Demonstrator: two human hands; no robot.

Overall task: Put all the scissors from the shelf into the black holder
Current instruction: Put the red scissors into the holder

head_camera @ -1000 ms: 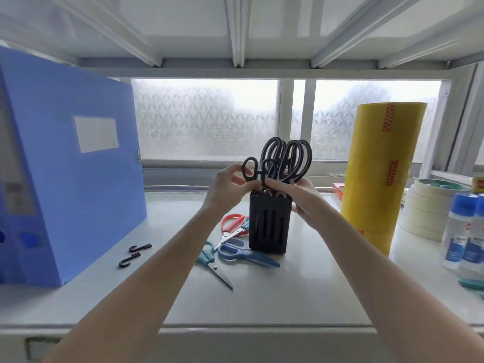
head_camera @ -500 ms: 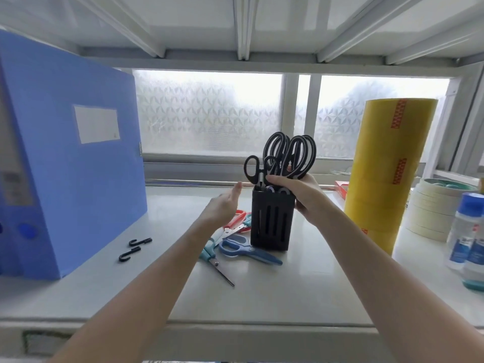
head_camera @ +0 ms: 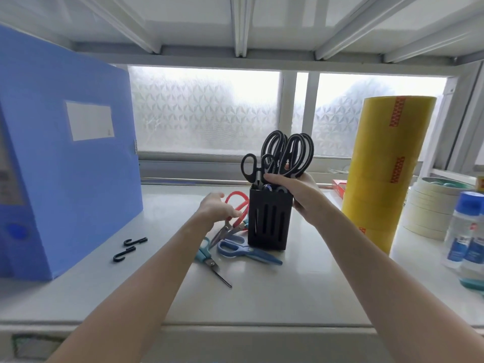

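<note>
The black slotted holder (head_camera: 268, 221) stands on the white shelf (head_camera: 262, 297) with several black-handled scissors (head_camera: 284, 153) upright in it. My right hand (head_camera: 296, 189) grips the holder's top rim and the scissor handles. Left of the holder, my left hand (head_camera: 216, 208) closes on the red-handled scissors (head_camera: 237, 205), whose blades point down-left. A blue-handled pair (head_camera: 243, 251) lies flat in front of the holder. A teal-handled pair (head_camera: 209, 260) lies beside it, partly under my left forearm.
A tall blue file box (head_camera: 65, 153) stands at the left, with two black hooks (head_camera: 129, 248) in front of it. A yellow tape stack (head_camera: 387, 169), cream tape rolls (head_camera: 429, 208) and blue-capped bottles (head_camera: 466, 229) crowd the right. A frosted window is behind.
My left hand left the black scissor handles, dropped to the shelf left of the holder and closed on the red-handled scissors. My right hand stayed on the holder's top.
</note>
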